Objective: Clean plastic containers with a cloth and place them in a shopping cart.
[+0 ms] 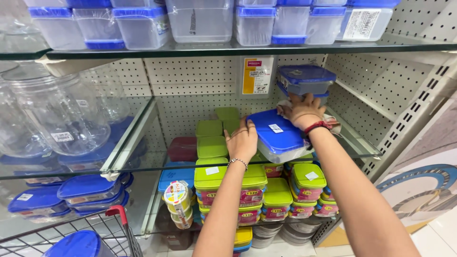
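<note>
My left hand grips the near left edge of a clear plastic box with a blue lid, held tilted over the glass shelf. My right hand rests flat on the far side of that lid, with a white cloth tucked under the fingers. Just beyond it stand two stacked clear boxes with dark blue lids. A red band is on my right wrist and a bead bracelet on my left.
Stacks of green-lidded boxes fill the lower shelf. Large clear jars and blue-lidded tubs stand at left. Clear blue-lidded containers line the top shelf. A wire cart with a red handle is at bottom left.
</note>
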